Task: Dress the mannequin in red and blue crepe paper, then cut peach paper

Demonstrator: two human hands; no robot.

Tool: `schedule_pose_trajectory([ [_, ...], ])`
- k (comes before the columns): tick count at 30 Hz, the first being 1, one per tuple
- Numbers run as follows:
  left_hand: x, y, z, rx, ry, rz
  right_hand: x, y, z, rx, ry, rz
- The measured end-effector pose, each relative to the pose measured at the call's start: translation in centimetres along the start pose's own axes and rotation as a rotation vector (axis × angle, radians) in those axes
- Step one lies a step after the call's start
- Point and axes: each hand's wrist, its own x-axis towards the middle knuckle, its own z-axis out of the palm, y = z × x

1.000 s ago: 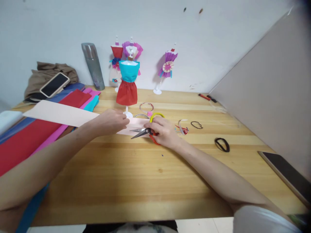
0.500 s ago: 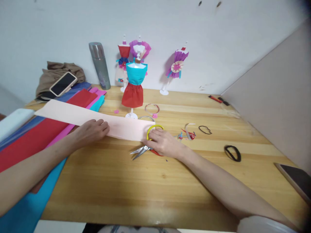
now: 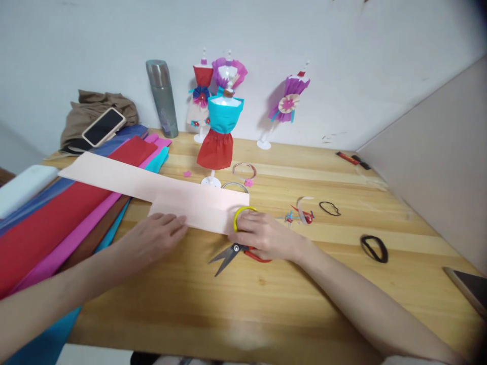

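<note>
A long pale pink strip of crepe paper [image 3: 114, 175] lies across the table, its right part doubled over. My left hand [image 3: 162, 233] is closed on the near edge of the doubled part, with the fingertips on the paper. My right hand [image 3: 268, 235] has its fingers around the handles of a pair of scissors [image 3: 236, 248], one yellow and one red. The scissor blades are spread and point left over the bare wood. The same hand's fingertips touch the strip's right end. Just behind the paper stands a small dress form [image 3: 220, 126] in a turquoise top and red skirt.
Coloured paper sheets [image 3: 68, 218] are layered at left beneath the strip, near a phone [image 3: 104, 126] and a flask [image 3: 163, 99]. More dressed forms [image 3: 289, 99] stand by the wall. Tape rolls [image 3: 244, 171], small scraps [image 3: 304, 215] and black hair ties [image 3: 375, 248] lie about.
My left hand has moved nearer to me, drawing the doubled layer's edge out below the strip. The right hand keeps the scissors at the strip's right end. The view has shifted slightly.
</note>
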Motion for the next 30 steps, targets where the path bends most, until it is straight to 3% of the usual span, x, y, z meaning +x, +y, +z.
schedule_pose_trajectory([
  [3, 0.4, 2.0, 0.8, -0.055, 0.046, 0.077, 0.3, -0.6, -0.2, 0.062, -0.041, -0.019],
  [6, 1.2, 3.4, 0.7, -0.136, 0.005, 0.084, 0.4, -0.8, -0.1, 0.095, -0.078, -0.026],
  [11, 2.0, 2.9, -0.1, -0.285, -0.053, 0.044, 0.1, -0.7, 0.2, 0.095, -0.134, -0.011],
  [13, 1.5, 1.5, 0.0, -0.336, -0.034, -0.095, 0.0, -0.6, 0.2, 0.094, -0.158, -0.005],
  [16, 0.1, -1.6, 0.4, -0.281, 0.009, -0.587, -0.1, -0.5, 0.1, 0.103, -0.19, 0.006],
  [18, -0.8, -3.5, 0.9, -0.303, -0.055, -0.785, 0.0, -0.5, 0.1, 0.111, -0.205, 0.01],
  [23, -1.2, -5.1, 2.1, -0.548, -0.115, -0.931, 0.2, -0.6, -0.1, 0.109, -0.224, 0.015],
  [30, -1.0, -4.4, 3.0, -0.633, 0.021, -1.008, 0.3, -0.9, -0.6, 0.135, -0.279, 0.067],
])
